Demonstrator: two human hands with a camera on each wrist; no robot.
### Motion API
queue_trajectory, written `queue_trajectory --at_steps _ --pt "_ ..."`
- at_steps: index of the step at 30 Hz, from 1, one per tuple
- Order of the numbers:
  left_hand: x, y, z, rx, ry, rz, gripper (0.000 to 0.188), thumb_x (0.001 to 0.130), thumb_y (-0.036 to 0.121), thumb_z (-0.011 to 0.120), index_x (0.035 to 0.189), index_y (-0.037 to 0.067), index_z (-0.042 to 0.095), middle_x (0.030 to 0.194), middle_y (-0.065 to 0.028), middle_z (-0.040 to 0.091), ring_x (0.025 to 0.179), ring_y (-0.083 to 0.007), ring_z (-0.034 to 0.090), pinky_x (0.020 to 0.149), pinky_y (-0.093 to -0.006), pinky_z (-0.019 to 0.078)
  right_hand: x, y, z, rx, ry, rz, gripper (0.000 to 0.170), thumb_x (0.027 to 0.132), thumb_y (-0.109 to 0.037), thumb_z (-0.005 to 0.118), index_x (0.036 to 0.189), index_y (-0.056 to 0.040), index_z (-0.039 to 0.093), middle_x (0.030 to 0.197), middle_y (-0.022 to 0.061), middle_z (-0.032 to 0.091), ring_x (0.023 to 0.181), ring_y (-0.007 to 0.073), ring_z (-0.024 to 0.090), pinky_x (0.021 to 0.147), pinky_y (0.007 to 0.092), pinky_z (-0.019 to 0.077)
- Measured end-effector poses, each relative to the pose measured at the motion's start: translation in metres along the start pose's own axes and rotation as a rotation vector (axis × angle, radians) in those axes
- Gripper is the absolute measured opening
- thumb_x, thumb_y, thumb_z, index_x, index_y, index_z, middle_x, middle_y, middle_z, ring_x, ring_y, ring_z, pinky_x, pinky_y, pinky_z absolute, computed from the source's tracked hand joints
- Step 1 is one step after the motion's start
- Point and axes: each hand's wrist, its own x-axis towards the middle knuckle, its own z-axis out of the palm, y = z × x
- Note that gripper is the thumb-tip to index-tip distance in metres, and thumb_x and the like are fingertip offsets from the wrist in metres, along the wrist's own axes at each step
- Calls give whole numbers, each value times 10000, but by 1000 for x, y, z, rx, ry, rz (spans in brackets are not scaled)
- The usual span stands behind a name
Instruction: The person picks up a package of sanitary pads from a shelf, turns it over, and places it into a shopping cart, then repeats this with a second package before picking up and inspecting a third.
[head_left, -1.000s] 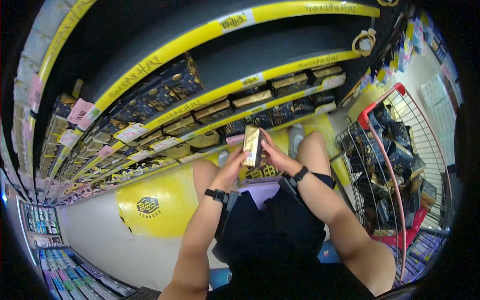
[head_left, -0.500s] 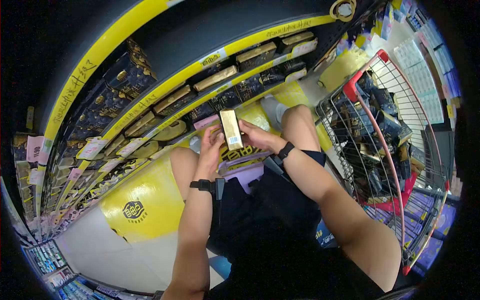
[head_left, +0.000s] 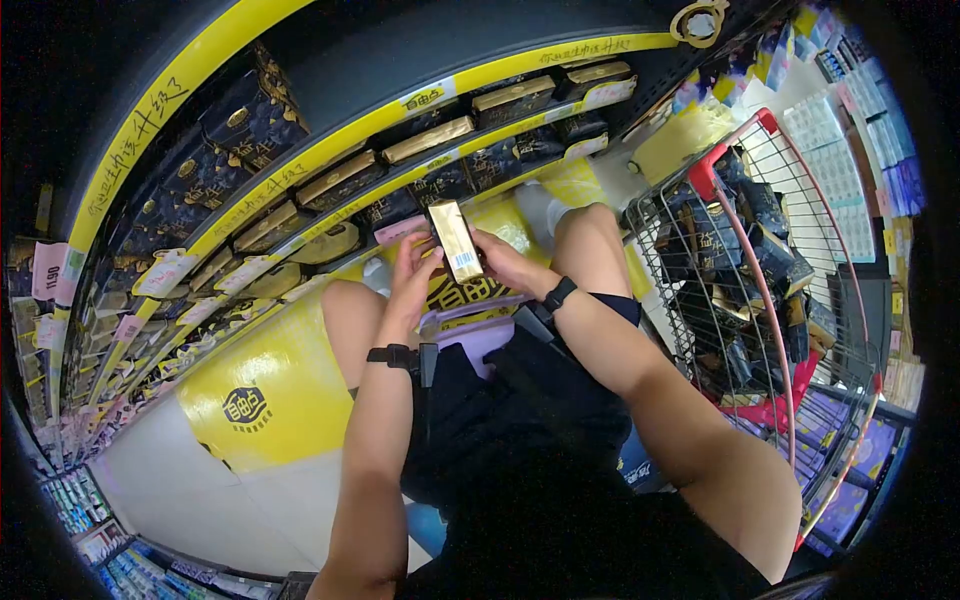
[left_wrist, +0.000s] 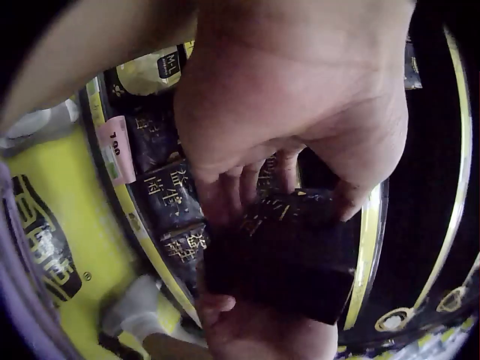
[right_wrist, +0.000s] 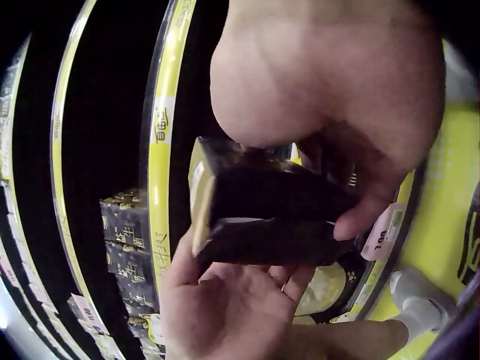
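Observation:
A small black package with a gold side (head_left: 455,240) is held upright between both hands above the lap, a barcode showing low on the gold. My left hand (head_left: 408,280) grips its left side, and my right hand (head_left: 508,265) pinches it from the right. In the left wrist view the package's dark face (left_wrist: 289,244) lies between the left thumb and fingers, with the other palm below. The right wrist view shows the right hand (right_wrist: 337,97) over the package (right_wrist: 262,202), the left hand (right_wrist: 232,307) under it; its underside is dark.
Shelves with yellow edge strips (head_left: 425,97) hold black and gold packages (head_left: 427,140) in front. At right stands a wire cart (head_left: 778,340) heaped with dark packages (head_left: 770,210). A yellow floor mat (head_left: 290,390) lies at left.
The package has turned so its gold side and barcode face up more, and both hands have shifted their hold around it. The head view has swung, moving hands and package left in frame.

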Motion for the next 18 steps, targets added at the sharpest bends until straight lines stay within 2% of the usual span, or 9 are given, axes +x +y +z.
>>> queue_trajectory --at_steps 1,4,5,8,9,12,13,16,18 --pt "-4 1 0 -4 -5 6 387 987 135 626 1329 85 450 1302 -117 562 1153 -195 567 959 -340 486 0 3 0 -21 -16 -7 605 1062 -566 334 1466 -132 458 1215 25 658 947 129 646 652 289 533" --pt "-9 2 2 -15 -25 25 358 1001 172 614 1313 79 464 1278 -108 577 1131 -183 578 931 -330 492 -9 0 2 95 -129 30 608 1058 -575 338 1450 -132 482 1223 23 655 955 125 648 706 295 543" --pt "-10 2 1 -16 -27 29 349 1000 173 616 1304 75 474 1271 -105 582 1125 -178 581 928 -327 491 -12 -2 5 145 -95 36 601 1054 -576 359 1425 -128 509 1212 20 656 974 127 648 766 309 546" --pt "-7 1 1 30 -3 34 316 1001 177 620 1274 64 508 1254 -93 593 1093 -158 593 918 -320 489 -17 -8 5 121 -96 24 600 1058 -563 363 1424 -109 506 1220 23 656 1006 139 645 805 299 540" --pt "-6 3 2 53 13 37 305 1001 178 621 1264 60 520 1248 -89 596 1080 -151 598 916 -317 489 -18 -11 7 153 -111 -30 575 1046 -505 470 1417 -66 495 1225 43 653 1027 152 642 843 297 534" --pt "-7 7 9 153 4 53 287 1030 237 579 1256 62 550 1186 -58 597 1077 -141 570 928 -296 467 -28 -20 12 46 -9 -73 567 1009 -422 597 1404 -31 486 1225 71 648 1061 150 627 883 307 528" --pt "-7 6 8 159 17 37 292 1019 206 597 1261 59 522 1168 -61 583 1070 -148 568 934 -293 466 -25 -18 9 121 -13 -70 577 970 -360 678 1392 -16 484 1219 84 644 1092 146 611 927 315 512" --pt "-1 -5 8 184 129 195 346 984 133 645 1276 49 481 1178 -100 579 1013 -168 619 867 -299 515 -18 -12 6 37 114 -185 535 989 -373 642 1374 -30 503 1221 61 642 1090 141 607 941 290 491" --pt "1 -8 3 195 148 184 369 965 70 643 1283 55 458 1170 -104 567 993 -175 609 844 -298 525 -6 -12 -7 112 89 -206 473 1020 -369 583 1357 -44 520 1223 43 640 1083 143 608 934 287 492"
